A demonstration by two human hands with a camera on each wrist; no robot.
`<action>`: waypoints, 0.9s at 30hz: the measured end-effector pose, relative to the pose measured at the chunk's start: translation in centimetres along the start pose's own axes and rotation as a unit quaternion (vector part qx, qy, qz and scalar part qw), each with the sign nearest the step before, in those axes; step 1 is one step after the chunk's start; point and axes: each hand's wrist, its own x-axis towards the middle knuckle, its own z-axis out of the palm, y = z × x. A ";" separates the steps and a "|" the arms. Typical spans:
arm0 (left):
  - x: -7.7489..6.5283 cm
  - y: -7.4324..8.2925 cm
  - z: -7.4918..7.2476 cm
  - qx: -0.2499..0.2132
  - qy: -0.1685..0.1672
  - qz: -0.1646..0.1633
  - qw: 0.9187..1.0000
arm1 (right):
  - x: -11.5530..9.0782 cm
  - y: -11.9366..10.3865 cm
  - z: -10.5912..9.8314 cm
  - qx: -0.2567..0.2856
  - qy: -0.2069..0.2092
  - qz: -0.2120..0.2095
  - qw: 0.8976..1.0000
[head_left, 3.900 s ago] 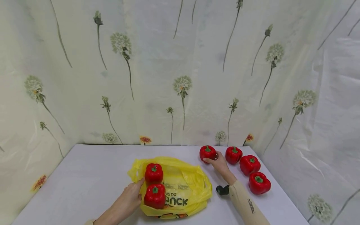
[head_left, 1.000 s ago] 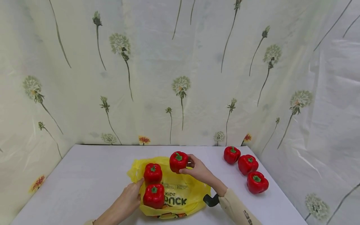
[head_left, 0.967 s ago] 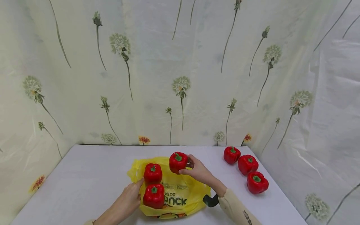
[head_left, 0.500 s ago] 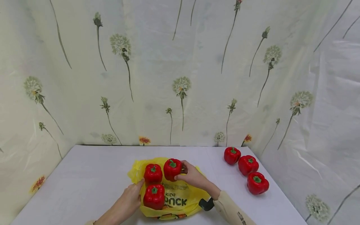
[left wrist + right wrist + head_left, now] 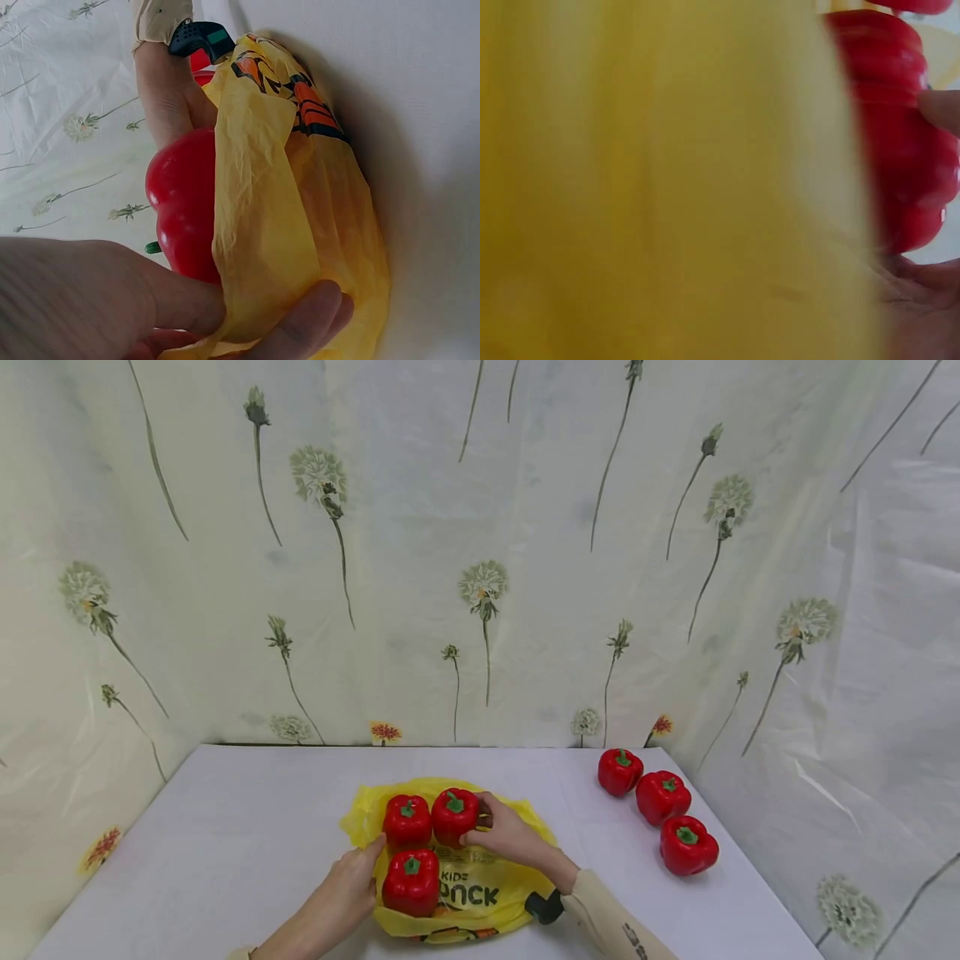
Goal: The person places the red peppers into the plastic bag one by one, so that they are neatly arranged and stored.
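Note:
A yellow plastic bag lies open on the white table, with two red bell peppers on its left side, one behind and one in front. My left hand pinches the bag's left edge; in the left wrist view the thumb and fingers have the yellow film between them. A third bell pepper, green stem up, is gripped by my right hand at the back of the bag, right beside the rear pepper. In the right wrist view yellow film covers most of the picture, with the held pepper at right.
Three more red bell peppers stand along the table's right side: a far one, a middle one and a near one. A flowered curtain hangs behind the table. The right wrist carries a black camera.
My right hand took the bell pepper from the table's back right and carried it left over the bag, then lower, to beside the rear pepper. My left hand stays in place.

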 end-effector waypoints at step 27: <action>0.0 0.0 0.1 0.009 0.002 0.001 1.000 | -0.5 -0.2 0.3 -0.009 -0.054 -0.002 0.998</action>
